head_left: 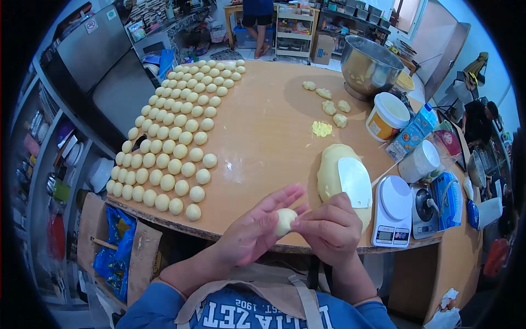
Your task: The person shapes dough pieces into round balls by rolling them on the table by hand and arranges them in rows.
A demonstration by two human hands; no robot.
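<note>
Between my two hands, above the table's near edge, is a small pale dough ball [285, 221]. My left hand [253, 226] cradles it against the palm and thumb, fingers pointing up and right. The fingers of my right hand [332, 227] are curled and pinch the ball's right side. Just beyond my right hand lies a large lump of dough [329, 170], with a white dough scraper [355, 181] resting on it. Rows of round dough balls [167, 181] cover the left part of the table.
Several rough dough pieces [329, 107] and a yellow smear [322, 129] lie near a metal mixing bowl [370, 66]. Along the right edge stand a white tub [388, 116], a blue carton [411, 131] and a kitchen scale [392, 211]. A person [257, 22] stands at the back.
</note>
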